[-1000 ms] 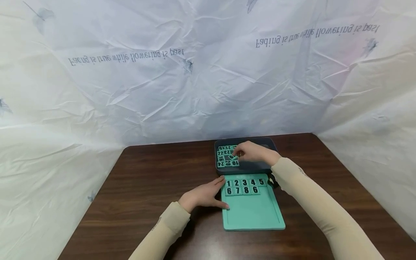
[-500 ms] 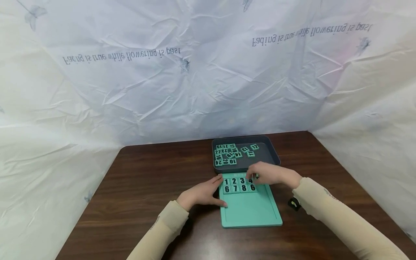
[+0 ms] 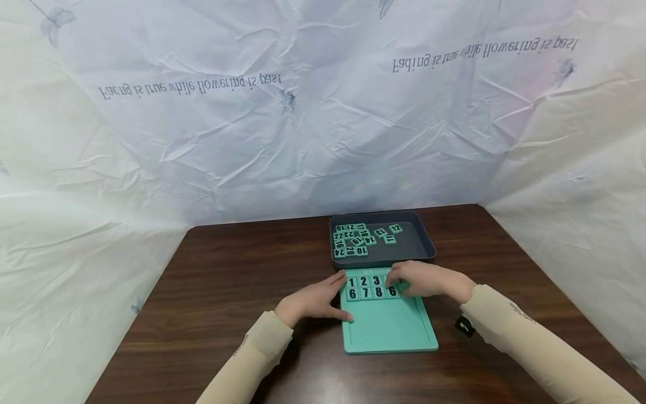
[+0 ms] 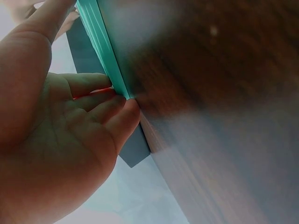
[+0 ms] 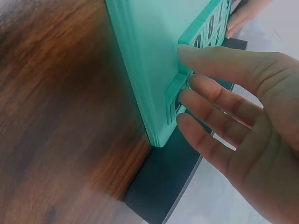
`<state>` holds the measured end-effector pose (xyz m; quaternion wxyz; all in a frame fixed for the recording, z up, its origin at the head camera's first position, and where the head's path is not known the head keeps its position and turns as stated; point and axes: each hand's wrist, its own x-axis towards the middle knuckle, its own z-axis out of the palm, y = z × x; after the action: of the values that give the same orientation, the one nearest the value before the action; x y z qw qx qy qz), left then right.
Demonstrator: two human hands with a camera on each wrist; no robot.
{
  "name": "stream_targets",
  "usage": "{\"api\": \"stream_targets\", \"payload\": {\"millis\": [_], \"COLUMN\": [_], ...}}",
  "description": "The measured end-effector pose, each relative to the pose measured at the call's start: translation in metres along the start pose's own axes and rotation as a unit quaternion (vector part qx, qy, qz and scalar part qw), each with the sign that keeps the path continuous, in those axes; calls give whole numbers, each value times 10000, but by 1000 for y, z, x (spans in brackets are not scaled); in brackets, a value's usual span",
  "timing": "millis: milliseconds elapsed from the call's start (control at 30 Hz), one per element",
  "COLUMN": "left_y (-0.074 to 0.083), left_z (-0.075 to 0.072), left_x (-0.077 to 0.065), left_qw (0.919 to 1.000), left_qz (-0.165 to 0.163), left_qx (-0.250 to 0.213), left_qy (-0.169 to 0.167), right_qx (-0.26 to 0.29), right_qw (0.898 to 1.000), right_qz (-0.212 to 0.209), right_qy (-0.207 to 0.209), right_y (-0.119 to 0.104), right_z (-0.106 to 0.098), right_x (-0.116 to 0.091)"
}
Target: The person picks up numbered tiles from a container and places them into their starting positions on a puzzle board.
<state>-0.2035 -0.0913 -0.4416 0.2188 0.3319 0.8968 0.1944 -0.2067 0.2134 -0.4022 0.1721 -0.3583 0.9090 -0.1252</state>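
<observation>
In the head view, my left hand [image 3: 313, 306] lies along the left side of a mint-green board [image 3: 391, 331]. Its thumb touches the board's left edge, and the fingers [image 4: 126, 114] meet the side in the left wrist view. Two rows of number tiles fill the top of the board, from the 1 tile [image 3: 351, 281] to a tile reading 6 [image 3: 392, 292] at the lower row's end. My right hand [image 3: 426, 279] is over the upper right tiles. In the right wrist view its thumb [image 5: 196, 53] touches a lower-row tile, with the fingers near the end tile [image 5: 175, 100], partly hidden.
Behind the board stands a dark grey tray [image 3: 411, 252]. Several loose number tiles, including the 12 tile [image 3: 396, 228], lie in it, mostly to the left. The brown wooden table [image 3: 252, 269] ends at a white printed sheet [image 3: 242, 151].
My right hand has come from the tray down to the board, then moved slightly right and nearer over the upper row's right end. The left hand stays at the board's edge.
</observation>
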Motion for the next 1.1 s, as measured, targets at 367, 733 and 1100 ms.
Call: {"api": "stream_targets", "payload": {"millis": [367,733,1100], "left_y": [0,0,1], "left_z": [1,1,2], "left_x": [0,0,0], "left_qw": [10000,10000,10000], "left_qz": [10,9,-12], "left_qx": [-61,58,-1], "left_qy": [-3,63,45], "right_qx": [-306,-401,-363], "right_qw": [9995,9972,9936], "right_qz": [9,612,767], "right_qy": [46,161,741], "right_y": [-3,-3,-7], "right_z": [3,7,24], "right_x": [1,-4,-5]}}
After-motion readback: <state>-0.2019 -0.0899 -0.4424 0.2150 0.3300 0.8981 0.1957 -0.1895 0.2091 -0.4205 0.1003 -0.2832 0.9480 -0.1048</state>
